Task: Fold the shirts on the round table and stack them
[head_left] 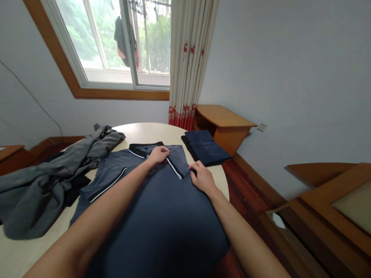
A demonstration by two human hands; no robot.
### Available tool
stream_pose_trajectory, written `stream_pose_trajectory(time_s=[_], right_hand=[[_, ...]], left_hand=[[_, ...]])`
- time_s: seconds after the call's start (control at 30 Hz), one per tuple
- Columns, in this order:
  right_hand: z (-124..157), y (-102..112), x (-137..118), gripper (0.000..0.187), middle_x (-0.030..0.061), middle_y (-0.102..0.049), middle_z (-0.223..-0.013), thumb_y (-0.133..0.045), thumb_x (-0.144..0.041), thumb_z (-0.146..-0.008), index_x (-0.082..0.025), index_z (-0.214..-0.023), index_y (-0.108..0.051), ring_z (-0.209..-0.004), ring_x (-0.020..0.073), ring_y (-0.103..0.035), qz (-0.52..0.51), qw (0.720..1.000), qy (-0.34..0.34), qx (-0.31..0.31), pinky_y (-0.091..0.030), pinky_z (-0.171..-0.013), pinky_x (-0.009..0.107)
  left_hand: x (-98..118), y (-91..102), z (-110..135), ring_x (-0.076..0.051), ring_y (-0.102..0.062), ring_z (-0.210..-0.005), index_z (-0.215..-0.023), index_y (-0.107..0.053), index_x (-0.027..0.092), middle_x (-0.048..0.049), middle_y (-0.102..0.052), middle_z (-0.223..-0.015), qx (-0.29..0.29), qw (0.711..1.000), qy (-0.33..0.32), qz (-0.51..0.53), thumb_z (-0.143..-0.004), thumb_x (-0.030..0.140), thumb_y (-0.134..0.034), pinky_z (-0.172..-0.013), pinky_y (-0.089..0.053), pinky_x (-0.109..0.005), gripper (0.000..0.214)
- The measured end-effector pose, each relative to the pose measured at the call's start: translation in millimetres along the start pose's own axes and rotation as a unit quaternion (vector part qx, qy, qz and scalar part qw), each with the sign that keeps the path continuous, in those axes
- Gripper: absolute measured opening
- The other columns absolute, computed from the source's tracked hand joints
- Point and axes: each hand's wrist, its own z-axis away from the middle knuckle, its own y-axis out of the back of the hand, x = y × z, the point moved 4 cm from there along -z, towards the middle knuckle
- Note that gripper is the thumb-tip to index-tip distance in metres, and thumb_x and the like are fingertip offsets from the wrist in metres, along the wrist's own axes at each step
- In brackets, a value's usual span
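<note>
A dark blue-grey polo shirt (162, 208) lies spread over the table, its black collar (146, 148) with white edging at the far side. One sleeve (176, 152) on the right is folded inward, and its white-lined cuff slants across the shirt. My left hand (159, 155) reaches over the shirt beside the collar, fingers closed on the cloth at the upper end of that cuff. At the shirt's right edge, near the cuff's lower end, my right hand (202, 177) pinches the fabric between thumb and fingers. The left sleeve (107, 185) lies flat beneath my left forearm.
The pale round table (139, 129) carries a heap of grey clothing (58, 181) on the left and a folded navy garment (207, 146) on a black one at right. Beyond stand a wooden cabinet (228, 116), a curtain (188, 58) and a window.
</note>
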Motion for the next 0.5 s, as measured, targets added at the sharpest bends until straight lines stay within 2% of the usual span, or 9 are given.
stream_pose_trajectory(time_s=[0.07, 0.13, 0.2, 0.23, 0.3, 0.37, 0.43, 0.5], right_hand=[[-0.2, 0.7, 0.4, 0.021, 0.0034, -0.065, -0.112, -0.054, -0.017, -0.089, -0.024, -0.101, -0.069, -0.092, 0.0182, -0.065, 0.007, 1.000, -0.013, 0.000, -0.047, -0.075, 0.025], [-0.2, 1.5, 0.7, 0.022, 0.0033, -0.065, -0.111, -0.054, -0.016, -0.088, -0.024, -0.100, -0.070, -0.091, 0.0181, -0.065, 0.010, 1.000, -0.023, 0.000, -0.046, -0.074, 0.025], [-0.2, 2.6, 0.5, 0.022, 0.0033, -0.066, -0.109, -0.054, -0.017, -0.087, -0.024, -0.099, -0.071, -0.089, 0.0180, -0.064, 0.013, 0.999, -0.030, -0.001, -0.046, -0.073, 0.026], [-0.1, 3.3, 0.1, 0.022, 0.0035, -0.066, -0.109, -0.053, -0.018, -0.088, -0.024, -0.098, -0.071, -0.088, 0.0181, -0.064, 0.014, 0.999, -0.031, 0.001, -0.046, -0.073, 0.026], [-0.1, 5.1, -1.7, 0.021, 0.0048, -0.065, -0.107, -0.053, -0.019, -0.089, -0.023, -0.096, -0.072, -0.091, 0.0191, -0.063, 0.020, 1.000, -0.020, 0.011, -0.046, -0.077, 0.027], [-0.2, 6.9, -5.1, 0.021, 0.0069, -0.065, -0.106, -0.052, -0.021, -0.090, -0.021, -0.096, -0.072, -0.096, 0.0208, -0.061, 0.029, 0.999, 0.007, 0.026, -0.045, -0.083, 0.029], [0.0, 8.0, -8.8, 0.021, 0.0085, -0.065, -0.105, -0.053, -0.022, -0.091, -0.020, -0.097, -0.072, -0.100, 0.0225, -0.059, 0.038, 0.998, 0.037, 0.042, -0.044, -0.087, 0.032], [0.2, 8.0, -11.7, 0.020, 0.0090, -0.066, -0.106, -0.053, -0.023, -0.091, -0.019, -0.097, -0.072, -0.101, 0.0231, -0.057, 0.044, 0.996, 0.057, 0.052, -0.043, -0.087, 0.034]], left_hand=[[-0.7, 2.0, -0.5, -0.014, -0.071, -0.067, -0.110, -0.072, 0.014, -0.0055, -0.076, -0.085, -0.011, 1.000, 0.009, 0.003, -0.091, 0.017, -0.053, -0.067, -0.057, -0.024, 0.027], [-1.3, 3.1, 0.0, -0.017, -0.072, -0.069, -0.100, -0.075, 0.015, -0.0057, -0.075, -0.079, -0.019, 1.000, 0.020, -0.010, -0.084, 0.014, -0.059, -0.068, -0.057, -0.025, 0.022], [2.7, 2.7, 1.2, -0.023, -0.073, -0.087, -0.092, -0.076, 0.016, -0.0089, -0.076, -0.090, -0.005, 0.999, 0.009, -0.053, -0.079, 0.015, -0.064, -0.079, -0.057, -0.030, 0.017], [8.2, 0.9, 1.7, -0.027, -0.071, -0.099, -0.093, -0.076, 0.017, -0.0110, -0.075, -0.101, 0.010, 0.996, -0.019, -0.088, -0.080, 0.018, -0.064, -0.087, -0.056, -0.034, 0.018], [25.5, -8.9, 2.4, -0.030, -0.061, -0.121, -0.108, -0.075, 0.018, -0.0129, -0.068, -0.128, 0.035, 0.979, -0.116, -0.163, -0.088, 0.026, -0.058, -0.102, -0.049, -0.042, 0.027], [42.3, -26.8, 0.8, -0.030, -0.050, -0.135, -0.127, -0.067, 0.020, -0.0114, -0.055, -0.147, 0.026, 0.955, -0.205, -0.214, -0.096, 0.034, -0.047, -0.112, -0.041, -0.046, 0.039], [49.5, -47.3, -6.4, -0.030, -0.038, -0.145, -0.140, -0.057, 0.021, -0.0095, -0.042, -0.159, -0.022, 0.948, -0.221, -0.230, -0.101, 0.041, -0.038, -0.116, -0.033, -0.053, 0.048], [48.1, -63.8, -17.7, -0.033, -0.028, -0.150, -0.149, -0.047, 0.020, -0.0095, -0.032, -0.164, -0.063, 0.948, -0.194, -0.243, -0.103, 0.045, -0.031, -0.118, -0.026, -0.059, 0.055]])
